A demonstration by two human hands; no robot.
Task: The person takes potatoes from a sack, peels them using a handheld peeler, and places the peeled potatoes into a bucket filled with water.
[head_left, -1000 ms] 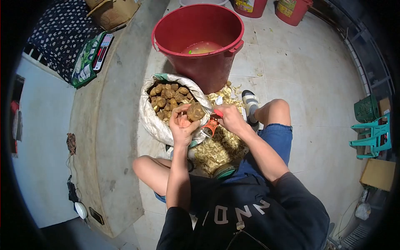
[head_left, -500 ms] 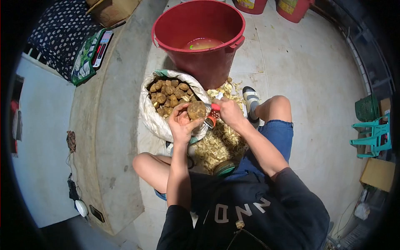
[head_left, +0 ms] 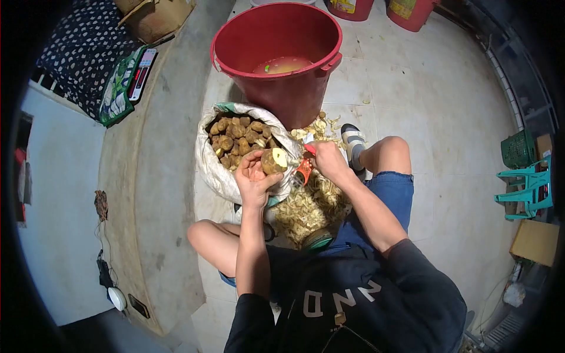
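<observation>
One cut potato [head_left: 275,160] is filling the curled left hand [head_left: 253,181]; clenched right hand [head_left: 327,160] is gripping red handle [head_left: 309,149], far end indistinct.

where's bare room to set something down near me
Bare: the floor tiles between your right knee and the turquoise seat, and the concrete ledge between the phone and potato sack. Crowded: straight ahead, with peelings, that sack and the red tub packed close.

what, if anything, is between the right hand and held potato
Only the red handle and peeler, both at the right hand, show between it and the held potato; nothing else visible blocks it.
</observation>
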